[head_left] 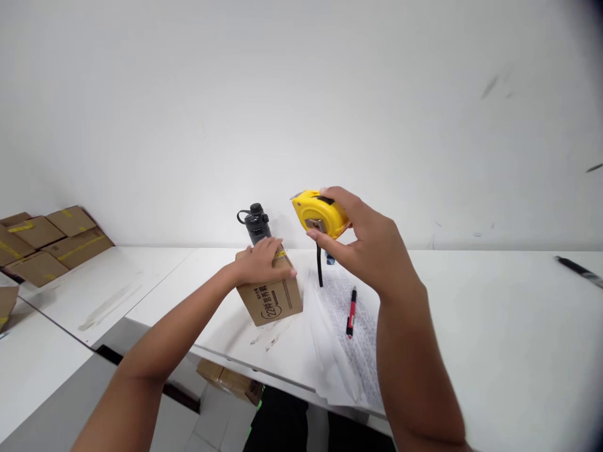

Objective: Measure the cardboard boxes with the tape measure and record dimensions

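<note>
My right hand (365, 242) is raised above the white table (494, 314) and grips a yellow tape measure (318, 213), its black strap hanging down. My left hand (261, 260) lies flat, fingers stretched, on top of a small brown cardboard box (273, 298) with printed lettering on its side. A dark water bottle (255, 224) stands right behind the box. A red and black pen (351, 312) lies on sheets of bubble wrap (348, 351) to the right of the box, below the tape measure.
Several flat cardboard boxes (42, 242) are stacked at the far left on a neighbouring table. A black pen-like object (577, 270) lies at the far right. Another carton (228, 380) sits on the floor under the table's front edge. A white wall stands behind.
</note>
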Available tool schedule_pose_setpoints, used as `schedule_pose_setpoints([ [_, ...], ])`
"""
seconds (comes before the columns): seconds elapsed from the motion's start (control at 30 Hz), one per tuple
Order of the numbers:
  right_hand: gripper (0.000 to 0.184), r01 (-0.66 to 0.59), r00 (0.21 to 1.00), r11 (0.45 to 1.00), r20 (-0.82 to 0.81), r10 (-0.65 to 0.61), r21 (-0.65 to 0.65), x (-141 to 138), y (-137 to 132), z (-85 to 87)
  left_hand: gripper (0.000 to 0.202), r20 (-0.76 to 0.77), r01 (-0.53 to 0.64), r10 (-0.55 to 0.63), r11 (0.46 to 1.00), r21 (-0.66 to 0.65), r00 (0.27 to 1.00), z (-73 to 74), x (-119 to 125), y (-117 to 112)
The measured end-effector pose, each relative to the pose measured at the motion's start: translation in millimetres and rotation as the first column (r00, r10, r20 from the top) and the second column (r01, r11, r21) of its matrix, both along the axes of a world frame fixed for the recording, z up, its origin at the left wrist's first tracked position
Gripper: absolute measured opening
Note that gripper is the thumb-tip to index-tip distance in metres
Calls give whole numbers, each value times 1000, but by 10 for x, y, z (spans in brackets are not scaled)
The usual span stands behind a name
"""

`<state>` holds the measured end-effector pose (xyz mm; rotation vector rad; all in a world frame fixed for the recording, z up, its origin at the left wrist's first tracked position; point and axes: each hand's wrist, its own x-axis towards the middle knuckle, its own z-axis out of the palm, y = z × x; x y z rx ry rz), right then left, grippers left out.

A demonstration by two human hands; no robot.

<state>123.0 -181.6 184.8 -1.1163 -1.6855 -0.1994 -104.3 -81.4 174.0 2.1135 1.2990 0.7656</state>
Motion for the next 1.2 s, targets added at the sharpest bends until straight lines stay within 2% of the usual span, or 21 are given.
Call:
schedule_pose_setpoints([
  [0.07,48,6,1000,1000,2,-6,22,-6,27,-22,81,-197,35,-31,999,18,980,-84,-216,-51],
  [0.13,49,16,1000,999,3,-16,34,-6,42,-38,87,-238,62,-46,996,59,970,-122,-453,-183],
  [0.23,50,38,999,997,-24,-37,63,2,52,-60,87,-90,-10,26,985,173,996,-232,-884,-449],
  [0.3,52,43,997,996,-60,-38,82,12,59,-74,91,75,-109,95,970,217,993,-397,-1237,-615],
  [0.37,55,46,994,995,-100,-37,92,24,64,-84,93,267,-252,214,961,117,940,-607,-1606,-748],
  [0.43,58,50,991,995,-125,-39,88,35,68,-86,93,421,-392,395,915,-98,816,-790,-1916,-843],
  [0.5,58,54,990,995,-137,-42,88,46,69,-84,86,514,-399,489,872,-283,705,-893,-2097,-897],
  [0.53,58,55,989,994,-139,-42,92,50,70,-83,83,540,-380,514,857,-348,666,-911,-2127,-909],
  [0.6,56,57,989,992,-140,-41,111,53,71,-85,79,562,-325,530,843,-428,635,-895,-2076,-900],
  [0.77,53,32,993,991,-115,-17,132,25,81,-97,69,499,-227,508,824,-519,702,-791,-1647,-770],
  [0.9,52,-8,997,990,-76,19,143,-10,108,-105,61,535,-90,459,811,-577,709,-749,-1394,-687],
  [1.03,53,-50,997,986,-48,58,157,-28,124,-117,51,519,-24,470,757,-653,714,-703,-1325,-572],
  [1.2,52,-60,997,989,-34,65,135,-43,110,-107,35,464,-36,518,694,-719,719,-673,-1332,-392],
])
